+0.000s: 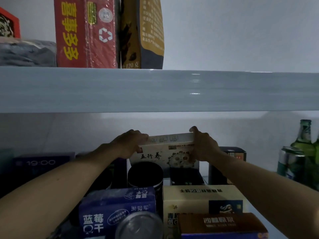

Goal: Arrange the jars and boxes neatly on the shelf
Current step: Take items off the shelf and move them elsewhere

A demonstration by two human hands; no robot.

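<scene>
Nearest, low in view: a clear jar lid (139, 225), a blue blueberry box (117, 206), a brown box (222, 225) atop a cream box (198, 195). Behind these, a black-lidded jar (145, 173). Farther back on the lower shelf (259, 211), a cream lotus-root box (165, 152) held upright between left hand (128, 144) and right hand (203, 145), fingers curled over its top corners. Green bottles (303, 135) at right. Above, on the upper shelf (155, 90), a red box (86, 31).

Cream box (165, 152) with black characters and lotus-root picture, upright at back of lower shelf (255, 209), gripped at both top corners. Black-lidded jar (145, 174) just in front. Blue box (119, 209), pale yellow box (202, 199), brown box (222, 225) nearer camera.
</scene>
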